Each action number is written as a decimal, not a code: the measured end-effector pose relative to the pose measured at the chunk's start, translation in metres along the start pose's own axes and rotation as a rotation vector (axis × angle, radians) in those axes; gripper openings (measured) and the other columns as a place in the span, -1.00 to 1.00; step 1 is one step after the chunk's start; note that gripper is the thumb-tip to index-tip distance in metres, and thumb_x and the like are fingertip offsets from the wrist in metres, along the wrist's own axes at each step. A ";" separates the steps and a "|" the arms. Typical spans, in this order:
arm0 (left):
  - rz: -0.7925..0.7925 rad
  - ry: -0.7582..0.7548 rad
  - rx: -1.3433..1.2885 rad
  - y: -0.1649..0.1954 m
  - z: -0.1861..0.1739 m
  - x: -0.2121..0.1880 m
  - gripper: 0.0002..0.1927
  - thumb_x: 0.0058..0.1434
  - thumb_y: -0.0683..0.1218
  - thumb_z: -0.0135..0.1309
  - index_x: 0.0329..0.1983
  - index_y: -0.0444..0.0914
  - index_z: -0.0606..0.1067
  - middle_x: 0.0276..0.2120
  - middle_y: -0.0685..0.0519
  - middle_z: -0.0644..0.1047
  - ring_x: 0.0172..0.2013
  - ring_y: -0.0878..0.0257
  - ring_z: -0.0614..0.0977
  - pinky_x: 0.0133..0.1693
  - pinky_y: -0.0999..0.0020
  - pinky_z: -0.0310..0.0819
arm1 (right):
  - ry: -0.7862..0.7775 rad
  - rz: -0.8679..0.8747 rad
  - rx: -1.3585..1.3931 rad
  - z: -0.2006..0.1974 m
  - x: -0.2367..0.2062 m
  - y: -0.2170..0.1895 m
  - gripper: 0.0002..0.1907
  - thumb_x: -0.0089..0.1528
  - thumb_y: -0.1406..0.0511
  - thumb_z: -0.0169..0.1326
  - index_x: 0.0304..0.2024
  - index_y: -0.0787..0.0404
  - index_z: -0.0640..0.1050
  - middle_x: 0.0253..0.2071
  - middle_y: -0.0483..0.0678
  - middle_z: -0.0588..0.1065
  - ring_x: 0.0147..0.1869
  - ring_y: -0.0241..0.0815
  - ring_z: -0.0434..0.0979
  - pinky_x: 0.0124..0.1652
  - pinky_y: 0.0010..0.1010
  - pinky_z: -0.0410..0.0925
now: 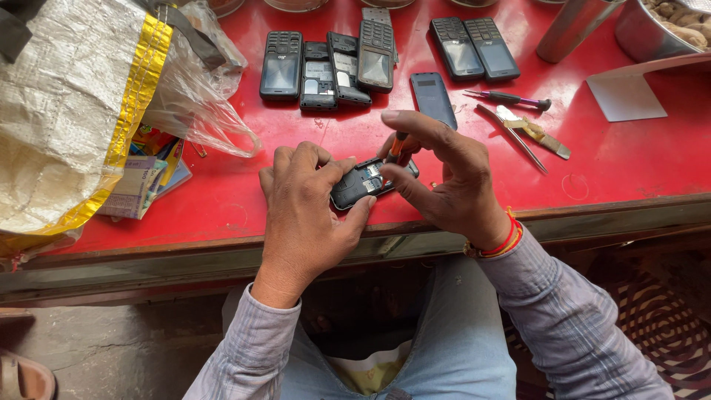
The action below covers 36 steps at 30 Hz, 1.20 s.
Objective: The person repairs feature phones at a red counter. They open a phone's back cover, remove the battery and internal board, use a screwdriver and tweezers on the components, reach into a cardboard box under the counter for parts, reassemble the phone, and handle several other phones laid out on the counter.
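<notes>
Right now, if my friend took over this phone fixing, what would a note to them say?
Left hand: pins the opened black phone flat on the red table, back side up.
Right hand: pinches an orange-handled screwdriver, tip down on the phone.
Done: back cover is off, insides show.
Left: whether any screws are out is too small to tell.
Nearby: loose back cover just beyond the hands; purple screwdriver and tweezers to the right; a row of other phones at the far side.
</notes>
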<state>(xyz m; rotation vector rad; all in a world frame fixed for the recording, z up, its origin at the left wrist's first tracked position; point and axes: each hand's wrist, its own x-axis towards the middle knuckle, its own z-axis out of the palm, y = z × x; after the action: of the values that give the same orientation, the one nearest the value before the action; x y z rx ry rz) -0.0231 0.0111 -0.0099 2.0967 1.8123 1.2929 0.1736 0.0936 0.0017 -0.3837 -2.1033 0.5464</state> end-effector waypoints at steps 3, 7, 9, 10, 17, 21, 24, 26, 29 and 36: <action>0.004 -0.007 0.005 0.001 -0.001 0.000 -0.51 -0.07 0.02 0.39 -0.08 -0.27 0.64 -0.20 0.01 0.45 -0.09 0.06 0.40 -0.08 0.08 0.14 | 0.017 -0.030 0.052 0.004 0.005 0.003 -0.35 0.22 0.46 0.40 0.31 0.20 0.42 -0.02 -0.04 0.56 -0.09 -0.34 0.57 -0.08 -0.53 0.48; 0.009 -0.015 0.012 0.001 -0.001 0.000 -0.51 -0.07 0.03 0.40 -0.07 -0.26 0.65 -0.20 0.01 0.45 -0.09 0.05 0.40 -0.09 0.08 0.14 | 0.045 -0.004 0.083 0.007 0.005 0.006 -0.39 0.22 0.47 0.39 0.28 0.22 0.46 -0.06 -0.06 0.56 -0.12 -0.35 0.59 -0.08 -0.53 0.47; 0.008 -0.019 0.010 0.001 0.000 0.000 -0.51 -0.07 0.03 0.40 -0.06 -0.26 0.65 -0.20 0.01 0.45 -0.10 0.06 0.40 -0.09 0.08 0.14 | 0.043 0.008 0.088 0.006 0.003 0.006 -0.40 0.23 0.48 0.38 0.28 0.23 0.46 -0.11 -0.09 0.56 -0.12 -0.34 0.60 -0.09 -0.52 0.46; 0.007 -0.020 0.011 0.001 0.000 0.000 -0.51 -0.06 0.03 0.40 -0.06 -0.26 0.65 -0.20 0.01 0.45 -0.10 0.06 0.40 -0.09 0.08 0.14 | 0.042 0.005 0.088 0.005 0.003 0.006 -0.41 0.23 0.49 0.37 0.28 0.24 0.46 -0.11 -0.08 0.57 -0.11 -0.33 0.61 -0.08 -0.52 0.46; 0.010 -0.018 0.022 0.001 -0.001 0.000 -0.51 -0.06 0.03 0.39 -0.06 -0.26 0.64 -0.20 0.01 0.45 -0.09 0.05 0.41 -0.10 0.08 0.13 | -0.008 -0.006 0.140 0.005 0.001 0.001 -0.46 0.36 0.53 0.22 0.36 0.22 0.39 -0.13 -0.06 0.58 -0.01 -0.29 0.67 0.00 -0.49 0.52; 0.018 -0.016 0.023 0.001 -0.002 0.001 -0.52 -0.06 0.02 0.39 -0.06 -0.25 0.64 -0.20 0.01 0.45 -0.09 0.05 0.41 -0.09 0.08 0.13 | -0.047 0.009 0.116 0.005 0.003 0.001 -0.45 0.34 0.51 0.21 0.35 0.24 0.36 -0.05 -0.02 0.57 0.02 -0.25 0.61 0.00 -0.48 0.51; 0.030 -0.016 0.019 0.001 -0.001 0.000 -0.50 -0.06 0.02 0.40 -0.05 -0.26 0.64 -0.20 0.01 0.45 -0.10 0.05 0.40 -0.09 0.08 0.13 | 0.019 -0.075 -0.021 0.006 0.004 0.005 -0.42 0.28 0.48 0.30 0.31 0.21 0.40 -0.08 -0.01 0.55 -0.07 -0.26 0.56 -0.03 -0.46 0.45; 0.033 -0.012 0.025 0.000 -0.001 0.000 -0.50 -0.06 0.02 0.40 -0.05 -0.26 0.64 -0.20 0.01 0.45 -0.10 0.05 0.40 -0.09 0.08 0.13 | 0.059 -0.022 0.040 0.008 0.002 0.006 -0.45 0.30 0.49 0.30 0.30 0.19 0.44 -0.12 -0.03 0.54 -0.13 -0.29 0.55 -0.09 -0.48 0.45; 0.030 -0.015 0.022 0.000 -0.001 0.001 -0.51 -0.06 0.02 0.40 -0.05 -0.26 0.64 -0.20 0.01 0.45 -0.10 0.05 0.41 -0.09 0.08 0.14 | 0.056 0.007 0.153 0.007 -0.001 0.004 -0.55 0.40 0.51 0.19 0.30 0.21 0.42 -0.08 0.00 0.55 0.00 -0.22 0.62 0.03 -0.40 0.49; 0.039 -0.014 0.019 0.001 0.000 0.000 -0.50 -0.06 0.01 0.40 -0.05 -0.27 0.64 -0.20 0.01 0.45 -0.10 0.05 0.41 -0.08 0.08 0.14 | 0.000 -0.068 -0.011 0.004 0.004 0.000 -0.44 0.31 0.45 0.26 0.33 0.19 0.39 -0.10 -0.01 0.52 -0.07 -0.22 0.54 -0.02 -0.45 0.43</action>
<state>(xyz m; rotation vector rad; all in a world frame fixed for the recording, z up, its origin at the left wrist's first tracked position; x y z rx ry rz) -0.0226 0.0107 -0.0094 2.1560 1.7936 1.2715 0.1678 0.0947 0.0027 -0.3175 -2.1115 0.4957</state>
